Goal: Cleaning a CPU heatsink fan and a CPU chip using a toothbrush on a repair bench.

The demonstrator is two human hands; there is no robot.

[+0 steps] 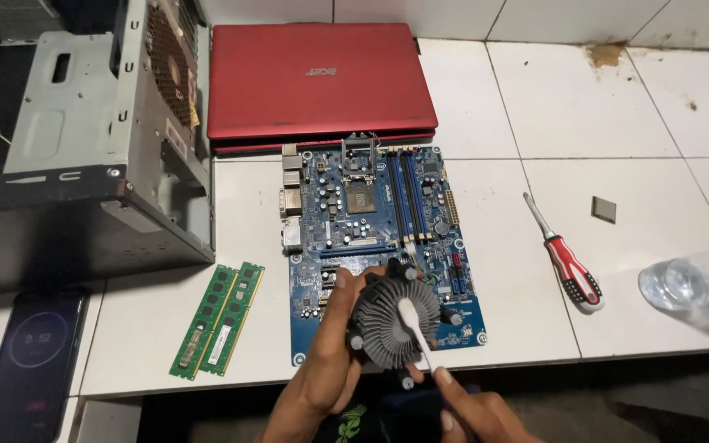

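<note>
On the white tiled counter (pixel 535 271), above the blue motherboard (pixel 379 238), the left hand (pixel 334 361) clasps the rigid, light, thin-finned cooler (pixel 395 324) by its rim while the right hand (pixel 473 414) pinches a white brush (pixel 416 328).

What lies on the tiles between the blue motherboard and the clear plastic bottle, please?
A red-handled screwdriver lies between the motherboard and the bottle, as the head view shows.

Open bench (pixel 535 271) between motherboard (pixel 371 213) and screwdriver (pixel 569 262) gives my right side room. My left hemmed by memory sticks (pixel 217 320), computer case (pixel 100 139); laptop (pixel 317 86) blocks behind.
</note>
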